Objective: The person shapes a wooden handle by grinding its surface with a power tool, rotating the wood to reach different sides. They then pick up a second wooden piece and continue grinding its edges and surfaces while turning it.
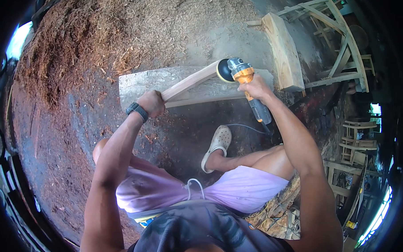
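Left hand [151, 102] grips a pale, smooth wooden strip [190, 81]; right hand [256, 88] clasps the orange sander [244, 76] against its end

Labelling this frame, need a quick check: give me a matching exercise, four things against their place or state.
Things:
1. left hand
2. right hand
3. sanding disc
4. shoe

Place or state:
A. pressed against the far end of the wooden strip
B. on the dark ground under the work
C. gripping the orange grinder
D. gripping the near end of the wooden strip

Pairs: 1-D, 2-C, 3-A, 4-B
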A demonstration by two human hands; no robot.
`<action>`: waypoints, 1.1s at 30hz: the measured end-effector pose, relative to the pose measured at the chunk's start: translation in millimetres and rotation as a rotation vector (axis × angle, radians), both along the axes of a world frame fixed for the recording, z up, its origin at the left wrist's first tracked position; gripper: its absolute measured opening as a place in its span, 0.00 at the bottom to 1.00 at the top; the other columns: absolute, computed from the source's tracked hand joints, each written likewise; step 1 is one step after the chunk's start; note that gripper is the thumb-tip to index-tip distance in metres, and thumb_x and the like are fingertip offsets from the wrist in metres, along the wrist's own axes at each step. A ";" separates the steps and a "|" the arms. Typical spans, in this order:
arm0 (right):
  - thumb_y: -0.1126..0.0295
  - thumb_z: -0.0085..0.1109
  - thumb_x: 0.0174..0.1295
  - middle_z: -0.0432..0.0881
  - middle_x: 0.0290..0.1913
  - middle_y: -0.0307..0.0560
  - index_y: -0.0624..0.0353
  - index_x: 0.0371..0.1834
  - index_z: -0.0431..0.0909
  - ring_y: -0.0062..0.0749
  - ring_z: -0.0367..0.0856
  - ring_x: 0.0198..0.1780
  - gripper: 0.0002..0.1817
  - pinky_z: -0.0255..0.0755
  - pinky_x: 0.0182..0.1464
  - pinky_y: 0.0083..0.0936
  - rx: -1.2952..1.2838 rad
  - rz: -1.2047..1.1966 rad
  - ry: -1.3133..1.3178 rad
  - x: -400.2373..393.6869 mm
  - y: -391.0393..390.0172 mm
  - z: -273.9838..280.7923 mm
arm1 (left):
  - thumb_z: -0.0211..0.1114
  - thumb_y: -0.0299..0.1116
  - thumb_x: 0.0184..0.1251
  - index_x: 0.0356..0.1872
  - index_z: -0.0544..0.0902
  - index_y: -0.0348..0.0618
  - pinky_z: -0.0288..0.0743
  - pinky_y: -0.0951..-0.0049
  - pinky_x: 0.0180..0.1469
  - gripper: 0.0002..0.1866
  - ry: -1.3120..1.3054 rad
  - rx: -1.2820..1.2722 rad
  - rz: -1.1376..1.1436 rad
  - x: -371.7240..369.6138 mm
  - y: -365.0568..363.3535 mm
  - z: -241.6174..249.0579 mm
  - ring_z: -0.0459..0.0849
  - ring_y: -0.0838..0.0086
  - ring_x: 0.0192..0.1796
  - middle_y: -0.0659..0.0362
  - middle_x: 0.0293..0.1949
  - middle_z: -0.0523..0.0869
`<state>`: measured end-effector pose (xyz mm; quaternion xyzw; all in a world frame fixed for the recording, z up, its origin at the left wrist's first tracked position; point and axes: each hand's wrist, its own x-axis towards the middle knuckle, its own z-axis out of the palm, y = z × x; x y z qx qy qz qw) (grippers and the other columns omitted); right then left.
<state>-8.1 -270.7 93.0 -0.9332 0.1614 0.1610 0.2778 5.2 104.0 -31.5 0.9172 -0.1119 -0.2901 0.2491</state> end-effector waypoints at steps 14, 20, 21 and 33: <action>0.63 0.76 0.45 0.89 0.40 0.56 0.65 0.46 0.83 0.43 0.89 0.43 0.25 0.80 0.51 0.36 0.015 0.345 -0.020 -35.6 75.0 2.4 | 0.62 0.30 0.57 0.42 0.91 0.34 0.84 0.55 0.55 0.16 -0.032 0.038 -0.027 2.5 -2.3 10.1 0.91 0.46 0.50 0.37 0.43 0.90; 0.60 0.75 0.44 0.89 0.43 0.60 0.65 0.48 0.84 0.52 0.89 0.47 0.28 0.80 0.53 0.39 0.002 0.305 0.007 -29.9 69.0 -2.0 | 0.66 0.33 0.56 0.43 0.91 0.34 0.85 0.55 0.53 0.16 -0.031 0.062 -0.049 5.1 -1.3 -0.8 0.91 0.46 0.48 0.38 0.42 0.91; 0.58 0.73 0.44 0.89 0.45 0.64 0.64 0.49 0.84 0.57 0.88 0.51 0.29 0.80 0.55 0.42 -0.028 0.276 0.026 -28.1 64.8 -3.0 | 0.71 0.35 0.54 0.43 0.90 0.35 0.85 0.55 0.52 0.17 -0.026 0.069 -0.057 5.6 -1.3 -3.9 0.91 0.47 0.46 0.40 0.41 0.91; 0.65 0.76 0.44 0.88 0.39 0.52 0.64 0.48 0.84 0.41 0.87 0.42 0.26 0.79 0.50 0.36 -0.051 0.214 0.025 -9.8 20.7 -14.3 | 0.64 0.30 0.56 0.42 0.91 0.35 0.85 0.55 0.54 0.15 -0.003 0.002 -0.032 5.6 2.8 7.1 0.91 0.47 0.48 0.38 0.41 0.91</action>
